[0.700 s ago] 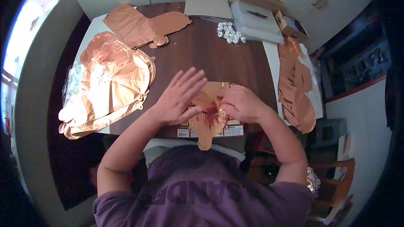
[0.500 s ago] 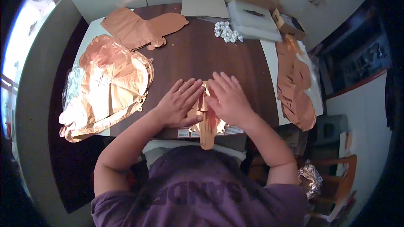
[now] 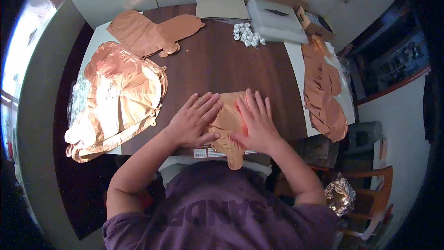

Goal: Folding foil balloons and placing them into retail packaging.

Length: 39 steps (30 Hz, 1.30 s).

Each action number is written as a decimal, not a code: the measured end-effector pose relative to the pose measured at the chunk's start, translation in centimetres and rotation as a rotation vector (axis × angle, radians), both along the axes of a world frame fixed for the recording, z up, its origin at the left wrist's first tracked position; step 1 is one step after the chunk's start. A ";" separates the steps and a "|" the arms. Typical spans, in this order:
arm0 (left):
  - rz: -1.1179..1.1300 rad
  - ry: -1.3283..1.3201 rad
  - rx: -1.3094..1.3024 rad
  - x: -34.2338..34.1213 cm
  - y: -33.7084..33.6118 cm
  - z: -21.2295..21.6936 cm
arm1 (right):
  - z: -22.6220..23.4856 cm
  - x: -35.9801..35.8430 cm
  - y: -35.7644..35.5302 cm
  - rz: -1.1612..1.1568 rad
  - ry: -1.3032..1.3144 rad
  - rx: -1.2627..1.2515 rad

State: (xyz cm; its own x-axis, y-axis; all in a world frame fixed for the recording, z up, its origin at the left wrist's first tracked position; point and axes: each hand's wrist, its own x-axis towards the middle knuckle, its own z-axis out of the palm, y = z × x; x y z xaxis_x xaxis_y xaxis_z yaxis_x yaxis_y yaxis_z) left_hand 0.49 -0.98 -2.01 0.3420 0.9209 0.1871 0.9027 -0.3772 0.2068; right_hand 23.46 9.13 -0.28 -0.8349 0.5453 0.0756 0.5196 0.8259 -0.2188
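A copper-coloured foil balloon [image 3: 228, 115], deflated and folded flat, lies at the table's near edge. Its narrow tail hangs over that edge toward me. My left hand [image 3: 195, 118] rests flat along the balloon's left side, fingers stretched out and a ring on one of them. On its right side lies my right hand [image 3: 257, 122], fingers spread and slightly blurred. Both palms face down and cover the balloon's side edges, while its middle shows between them. Neither hand grips anything.
Shiny copper foil balloons [image 3: 125, 95] are piled on the left, with a matte-looking one [image 3: 148, 32] behind. More foil [image 3: 323, 92] lies at the right edge. White ribbon rolls [image 3: 248, 35], a clear plastic box [image 3: 277, 21] and a small carton [image 3: 315, 24] stand at the back.
My hands have moved a little farther apart, the right one shifting rightward. The balloon between them now shows a wider, duller surface, and its tail sits slightly farther right.
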 end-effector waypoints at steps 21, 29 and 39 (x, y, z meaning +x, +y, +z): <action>0.318 -0.469 0.230 7.2 -1.2 5.1 | -1.5 2.5 -6.0 -0.821 1.576 -1.422; 0.134 -0.196 0.048 5.6 -0.7 -0.4 | 0.3 6.8 -5.9 -0.494 0.077 -1.739; -0.104 -0.271 0.072 2.1 -0.2 1.3 | 0.6 4.5 -1.8 -0.005 0.382 0.094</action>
State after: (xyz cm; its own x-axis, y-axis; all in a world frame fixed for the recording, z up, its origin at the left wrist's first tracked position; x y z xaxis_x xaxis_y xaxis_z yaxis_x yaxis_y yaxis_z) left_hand 2.58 -1.14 -0.71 0.3625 0.8646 0.3479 0.7738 -0.4873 0.4046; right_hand 27.94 7.29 0.33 -0.7340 0.5254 0.4303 0.4196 0.8491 -0.3210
